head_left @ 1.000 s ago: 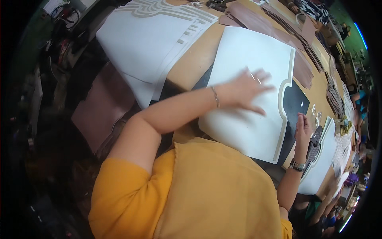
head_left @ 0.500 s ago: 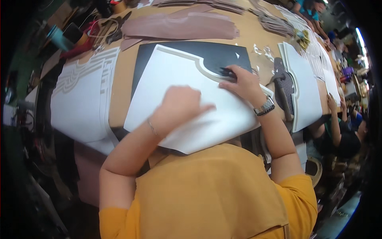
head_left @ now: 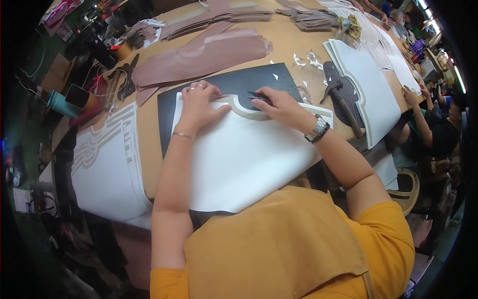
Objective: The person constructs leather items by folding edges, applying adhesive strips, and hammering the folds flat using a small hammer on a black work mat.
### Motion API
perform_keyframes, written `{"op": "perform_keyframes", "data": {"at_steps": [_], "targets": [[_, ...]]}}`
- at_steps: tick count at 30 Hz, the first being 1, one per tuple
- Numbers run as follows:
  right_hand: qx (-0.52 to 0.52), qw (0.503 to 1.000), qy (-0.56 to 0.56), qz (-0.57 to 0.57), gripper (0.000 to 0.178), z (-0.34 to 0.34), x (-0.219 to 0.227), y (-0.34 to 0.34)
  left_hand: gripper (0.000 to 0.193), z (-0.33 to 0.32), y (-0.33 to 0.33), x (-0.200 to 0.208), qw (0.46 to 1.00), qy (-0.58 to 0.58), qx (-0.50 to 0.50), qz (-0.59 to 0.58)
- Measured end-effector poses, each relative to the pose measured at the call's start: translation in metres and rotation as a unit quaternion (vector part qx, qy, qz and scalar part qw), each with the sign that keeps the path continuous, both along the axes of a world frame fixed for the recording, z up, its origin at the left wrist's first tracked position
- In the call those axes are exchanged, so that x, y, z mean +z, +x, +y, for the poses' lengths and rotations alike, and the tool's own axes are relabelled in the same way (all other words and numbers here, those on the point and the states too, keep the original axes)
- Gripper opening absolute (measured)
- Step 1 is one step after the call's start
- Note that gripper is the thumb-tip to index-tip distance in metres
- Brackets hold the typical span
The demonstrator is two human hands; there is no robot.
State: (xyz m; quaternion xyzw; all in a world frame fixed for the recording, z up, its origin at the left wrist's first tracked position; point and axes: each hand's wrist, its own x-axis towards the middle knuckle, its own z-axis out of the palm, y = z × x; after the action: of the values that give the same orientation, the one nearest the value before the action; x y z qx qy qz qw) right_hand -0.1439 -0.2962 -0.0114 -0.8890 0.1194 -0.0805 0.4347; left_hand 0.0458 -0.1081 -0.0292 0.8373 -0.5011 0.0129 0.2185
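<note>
A white sheet (head_left: pixel 239 159) with a grey-beige strip (head_left: pixel 251 113) along its notched far edge lies on a black board (head_left: pixel 264 74). My left hand (head_left: pixel 200 104) rests on the sheet's far left corner, its fingers bent over the edge strip and its thumb spread apart on the white surface. A small black pointed tool (head_left: pixel 259 97) is gripped between the thumb and fingers of my right hand (head_left: pixel 284 107). Its tip points left, just beyond the curved notch. Whether the tool touches the strip, I cannot tell.
White strip-edged sheets are stacked at left (head_left: pixel 107 174) and right (head_left: pixel 371 84). A hammer (head_left: pixel 348 112) lies on a dark textured piece beside the right stack. Brown pieces (head_left: pixel 199 57) and white scraps (head_left: pixel 313 60) lie farther back. A co-worker (head_left: pixel 438 124) sits at right.
My left hand has moved from over the sheet's middle to its far left corner. The sheet has turned so its notched edge runs more level. My right hand, still holding the tool, shifted left.
</note>
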Motion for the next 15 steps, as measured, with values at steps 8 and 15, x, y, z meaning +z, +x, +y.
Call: {"op": "perform_keyframes", "data": {"at_steps": [8,15], "targets": [[0.009,0.999,-0.001,0.046,0.047,0.007,-0.002,0.028,0.020,0.001,0.012,-0.017,0.976,-0.079,-0.035,0.202],[0.040,0.998,0.015,0.056,0.047,0.009,-0.003,0.039,0.017,0.002,0.013,-0.022,0.950,-0.129,-0.032,0.282]]}}
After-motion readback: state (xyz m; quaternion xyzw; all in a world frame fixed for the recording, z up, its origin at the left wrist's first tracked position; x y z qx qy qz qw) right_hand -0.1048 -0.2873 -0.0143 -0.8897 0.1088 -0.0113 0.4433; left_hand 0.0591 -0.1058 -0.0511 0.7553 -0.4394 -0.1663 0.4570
